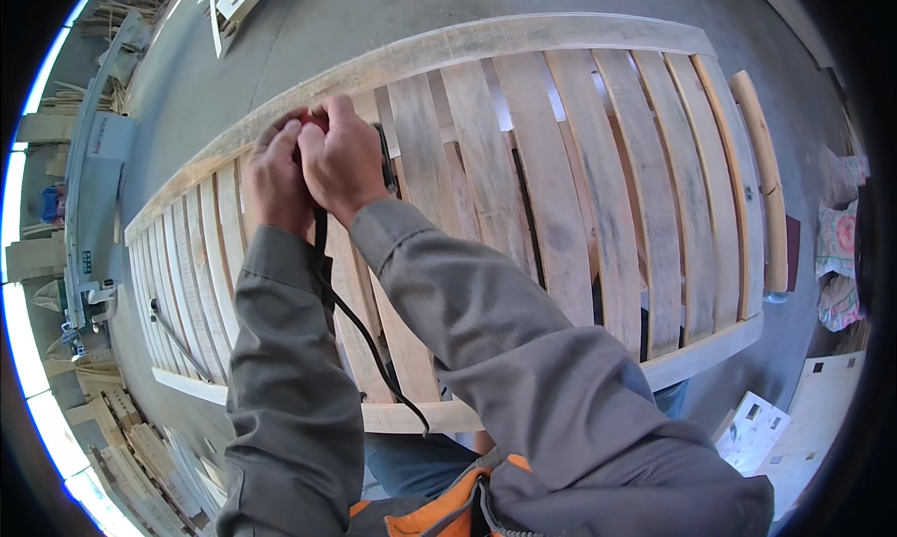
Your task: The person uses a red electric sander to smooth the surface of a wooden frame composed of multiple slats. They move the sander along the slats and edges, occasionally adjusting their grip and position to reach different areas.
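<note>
A long slatted frame of pale wood (pixel 505 38) lies across in front of me. At its far rail, left of the middle, both my hands are together, closed round a red-and-black corded tool (pixel 319 122). Only a bit of its red body shows between the fingers, so I cannot tell its exact kind. My left hand (pixel 277 180) grips it from the left, and my right hand (pixel 344 163) wraps over it from the right. A black cord (pixel 360 324) runs from beneath the hands toward me, over the slats and past the near rail.
A thin dark rod (pixel 177 336) lies on the slats at the left. Beyond the right end stands a rounded wooden post (pixel 764 182). Stacked boards (pixel 140 453) and a long pale machine (pixel 93 163) line the left side. Bags (pixel 839 247) and white panels (pixel 752 429) are at the right.
</note>
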Motion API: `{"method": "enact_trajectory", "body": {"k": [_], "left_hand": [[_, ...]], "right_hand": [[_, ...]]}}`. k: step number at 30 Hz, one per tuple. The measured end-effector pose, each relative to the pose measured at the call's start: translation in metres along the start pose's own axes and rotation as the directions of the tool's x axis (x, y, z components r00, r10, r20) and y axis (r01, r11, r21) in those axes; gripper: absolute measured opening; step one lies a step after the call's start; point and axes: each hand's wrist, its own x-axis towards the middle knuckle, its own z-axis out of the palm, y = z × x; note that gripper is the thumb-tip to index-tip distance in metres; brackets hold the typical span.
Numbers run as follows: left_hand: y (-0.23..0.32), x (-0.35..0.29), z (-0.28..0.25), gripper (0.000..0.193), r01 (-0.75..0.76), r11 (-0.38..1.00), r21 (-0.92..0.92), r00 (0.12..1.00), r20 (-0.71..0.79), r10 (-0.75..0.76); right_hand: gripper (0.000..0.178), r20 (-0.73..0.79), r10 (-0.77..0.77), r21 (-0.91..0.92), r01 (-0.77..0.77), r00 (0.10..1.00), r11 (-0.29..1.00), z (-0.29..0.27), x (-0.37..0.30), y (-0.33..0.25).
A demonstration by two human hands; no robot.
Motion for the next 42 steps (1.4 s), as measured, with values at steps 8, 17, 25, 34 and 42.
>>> {"method": "enact_trajectory", "body": {"k": [8,17,25,34,42], "left_hand": [[-0.008,-0.101,-0.011,0.025,0.051,0.997,-0.057,0.999,-0.013,-0.052],[-0.013,-0.219,-0.011,0.023,0.096,0.987,-0.13,0.994,-0.042,-0.102],[-0.017,-0.3,-0.031,0.023,0.109,0.988,-0.113,0.987,-0.109,-0.121],[-0.005,-0.218,-0.03,0.024,0.195,0.977,-0.082,0.98,-0.019,-0.197],[-0.003,-0.174,-0.035,0.022,0.142,0.982,-0.122,0.988,-0.049,-0.149]], "right_hand": [[0.024,-0.015,-0.046,0.013,0.046,0.999,0.999,-0.036,-0.092,-0.011],[0.033,0.099,0.017,-0.054,-0.012,0.995,0.998,-0.09,-0.199,-0.022],[0.034,0.146,-0.033,-0.129,0.052,0.989,0.99,-0.108,-0.27,-0.029],[0.03,0.099,0.114,-0.064,-0.108,0.989,0.992,-0.076,-0.209,-0.031],[0.026,0.067,0.083,-0.005,-0.082,0.994,0.997,-0.049,-0.172,-0.023]]}}
